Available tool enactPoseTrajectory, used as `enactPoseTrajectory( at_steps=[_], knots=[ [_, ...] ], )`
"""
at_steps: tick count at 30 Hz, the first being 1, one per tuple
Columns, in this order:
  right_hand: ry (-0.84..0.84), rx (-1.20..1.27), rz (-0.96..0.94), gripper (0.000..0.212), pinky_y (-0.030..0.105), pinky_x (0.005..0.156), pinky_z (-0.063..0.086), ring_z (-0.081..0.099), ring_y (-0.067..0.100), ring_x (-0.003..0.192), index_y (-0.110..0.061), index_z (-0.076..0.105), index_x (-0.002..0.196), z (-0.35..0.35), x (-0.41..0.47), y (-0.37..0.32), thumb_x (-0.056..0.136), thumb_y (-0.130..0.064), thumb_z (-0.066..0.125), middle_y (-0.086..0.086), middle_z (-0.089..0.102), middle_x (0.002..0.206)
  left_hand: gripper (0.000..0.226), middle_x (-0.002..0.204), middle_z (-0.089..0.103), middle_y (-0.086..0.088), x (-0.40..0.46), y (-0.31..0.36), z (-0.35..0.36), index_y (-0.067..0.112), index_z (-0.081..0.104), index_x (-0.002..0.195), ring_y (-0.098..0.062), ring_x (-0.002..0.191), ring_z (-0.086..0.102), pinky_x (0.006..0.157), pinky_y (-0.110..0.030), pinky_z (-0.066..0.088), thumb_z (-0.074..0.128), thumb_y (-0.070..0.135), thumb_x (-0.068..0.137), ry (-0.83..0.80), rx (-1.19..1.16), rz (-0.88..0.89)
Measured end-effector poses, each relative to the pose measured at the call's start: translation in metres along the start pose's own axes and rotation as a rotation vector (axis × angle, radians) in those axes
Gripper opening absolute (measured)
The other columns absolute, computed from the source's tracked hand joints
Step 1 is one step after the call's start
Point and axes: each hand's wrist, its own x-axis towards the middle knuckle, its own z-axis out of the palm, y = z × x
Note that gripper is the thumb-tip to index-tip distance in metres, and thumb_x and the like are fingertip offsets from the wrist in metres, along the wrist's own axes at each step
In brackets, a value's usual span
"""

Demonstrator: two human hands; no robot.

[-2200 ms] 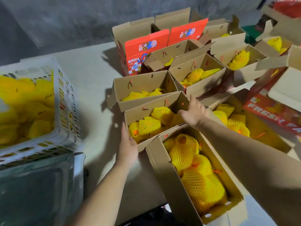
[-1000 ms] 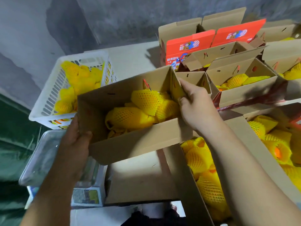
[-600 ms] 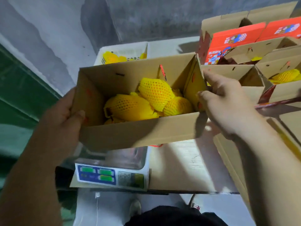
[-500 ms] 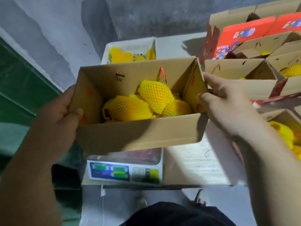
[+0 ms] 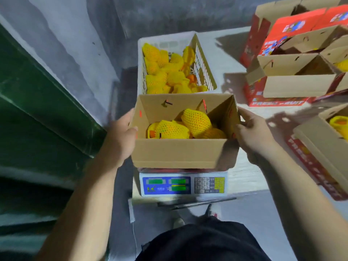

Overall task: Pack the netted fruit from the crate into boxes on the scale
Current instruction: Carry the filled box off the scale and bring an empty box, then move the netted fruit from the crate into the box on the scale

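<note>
Hands (image 5: 120, 136) gripping box (image 5: 180, 153) ends, over scale (image 5: 183, 185)

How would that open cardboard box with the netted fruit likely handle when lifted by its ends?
The cardboard box probably stays fairly stiff: its walls look straight between the left hand and right hand. The netted fruit lies loose and piled toward the right, so it may shift if the box tilts.

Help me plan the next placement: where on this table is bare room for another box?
Bare tabletop runs between the white crate and the red-printed boxes, down past the right hand. The scale is covered by the held box; the right edge is crowded with boxes.
</note>
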Motion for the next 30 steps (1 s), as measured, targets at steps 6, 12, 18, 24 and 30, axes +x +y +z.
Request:
enactPoseTrajectory(
  at_steps=[6,12,18,24,30],
  knots=[
    [0.076,0.055,0.153,0.059,0.029,0.065,0.059,0.072,0.016,0.079,-0.021,0.067,0.134,0.003,-0.003,0.011,0.089,0.012,0.046,0.004,0.079,0.101,0.052,0.127,0.072,0.019,0.008,-0.021,0.014,0.042,0.055,0.145,-0.010,0.119,0.068,0.106,-0.048,0.053,0.040,0.009,0.108,0.042,-0.089,-0.070],
    [0.202,-0.528,-0.263,0.050,0.053,0.113,0.040,0.051,0.028,0.130,-0.017,0.061,0.138,0.023,-0.034,0.000,0.090,-0.005,0.067,0.003,0.061,0.133,0.034,0.121,0.059,0.023,-0.013,-0.023,0.000,0.034,0.067,0.132,0.003,0.113,0.061,0.103,-0.027,0.049,0.060,0.027,0.100,0.332,-0.015,0.103],
    [-0.077,-0.488,-0.388,0.033,0.045,0.103,0.052,0.066,0.015,0.117,-0.016,0.069,0.125,0.049,-0.052,-0.021,0.095,-0.006,0.062,-0.002,0.071,0.124,0.022,0.111,0.064,0.012,-0.040,-0.009,-0.008,0.044,0.067,0.116,0.004,0.099,0.066,0.085,-0.019,0.051,0.060,0.032,0.098,0.149,0.000,0.257],
    [-0.227,-0.525,-0.443,0.028,0.036,0.101,0.054,0.064,0.009,0.114,-0.021,0.070,0.123,0.071,-0.071,-0.018,0.098,-0.009,0.063,-0.008,0.072,0.118,0.023,0.108,0.067,0.014,-0.059,-0.012,-0.016,0.044,0.068,0.112,-0.001,0.099,0.068,0.089,-0.027,0.055,0.059,0.029,0.097,0.107,-0.019,0.275],
    [-0.248,-0.569,-0.448,0.033,0.037,0.103,0.051,0.065,0.012,0.113,-0.020,0.070,0.123,0.072,-0.073,-0.020,0.096,-0.004,0.060,-0.006,0.072,0.118,0.022,0.105,0.070,0.014,-0.065,-0.014,-0.020,0.044,0.070,0.111,-0.002,0.098,0.069,0.088,-0.030,0.056,0.059,0.030,0.097,0.139,-0.069,0.248]
  ],
)
